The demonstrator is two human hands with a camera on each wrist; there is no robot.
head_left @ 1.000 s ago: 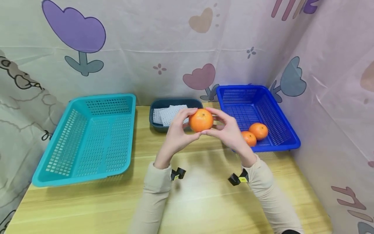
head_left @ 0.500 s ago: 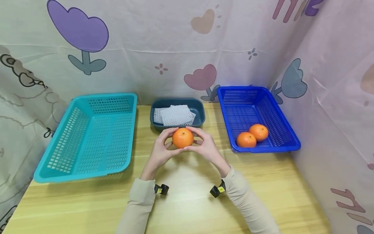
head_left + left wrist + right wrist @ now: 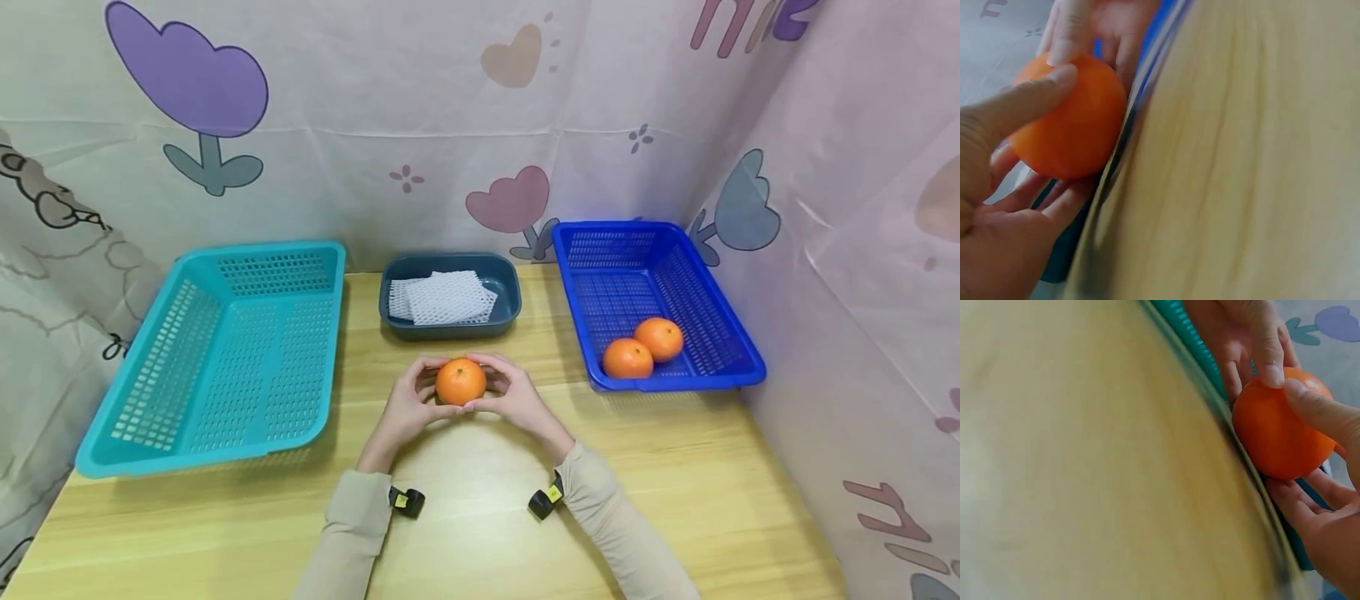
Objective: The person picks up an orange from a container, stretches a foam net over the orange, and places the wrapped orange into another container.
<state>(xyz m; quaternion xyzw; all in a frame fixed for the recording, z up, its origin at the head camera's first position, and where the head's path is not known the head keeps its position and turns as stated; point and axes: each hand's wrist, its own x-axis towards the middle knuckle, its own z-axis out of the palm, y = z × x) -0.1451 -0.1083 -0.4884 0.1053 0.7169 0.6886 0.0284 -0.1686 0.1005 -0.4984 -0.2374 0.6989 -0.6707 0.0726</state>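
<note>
Between my two hands is an orange (image 3: 461, 382), low over the wooden table in the head view. My left hand (image 3: 408, 408) grips its left side and my right hand (image 3: 519, 398) its right side, both with curled fingers. In the left wrist view both thumbs press on the near face of the orange (image 3: 1075, 125), their tips close together. The right wrist view shows fingers under and behind the orange (image 3: 1282, 428). Whether its underside touches the table cannot be made out.
Beyond the hands stands a dark tray (image 3: 450, 332) with white foam net sleeves (image 3: 446, 298). A turquoise basket (image 3: 273, 367) sits at left. At right, a blue basket (image 3: 697, 382) holds two more oranges (image 3: 628, 358). A patterned cloth (image 3: 337, 100) hangs behind the table (image 3: 465, 533).
Both hands have brought the orange left, down and nearer to me, from in front of the dark tray. The tray and the two oranges in the blue basket are now fully uncovered.
</note>
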